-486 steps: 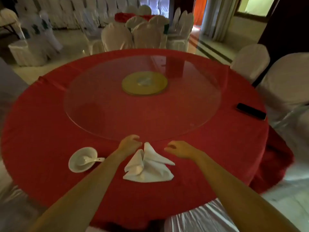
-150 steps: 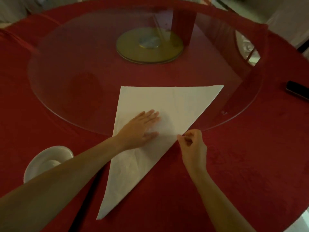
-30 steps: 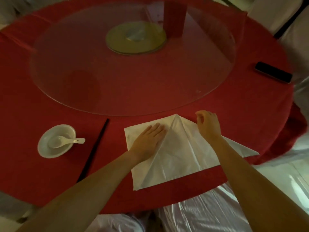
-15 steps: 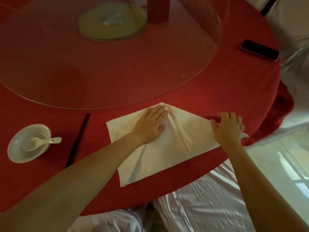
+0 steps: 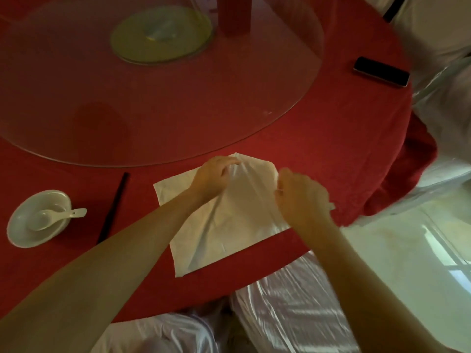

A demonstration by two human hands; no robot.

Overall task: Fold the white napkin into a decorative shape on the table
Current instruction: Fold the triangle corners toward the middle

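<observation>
The white napkin [image 5: 229,222] lies partly folded on the red tablecloth [image 5: 318,154], close to the table's near edge. My left hand [image 5: 212,178] pinches the cloth at its far tip, fingers curled around it. My right hand [image 5: 302,196] grips the napkin's right side and lifts a flap up off the table. The cloth between both hands is raised and creased. The napkin's left part and near corner stay flat on the table.
A glass turntable [image 5: 280,103] with a yellow hub [image 5: 163,34] lies just beyond the napkin. A white bowl [image 5: 23,233] with a spoon [image 5: 60,216] and a black chopstick [image 5: 113,207] lie to the left. A black phone [image 5: 381,71] lies at the far right. Satin chair covers [image 5: 293,309] are below the edge.
My left hand, flat on the napkin half a second ago, now pinches its far tip. My right hand moved in from the right corner and lifted a flap toward the middle.
</observation>
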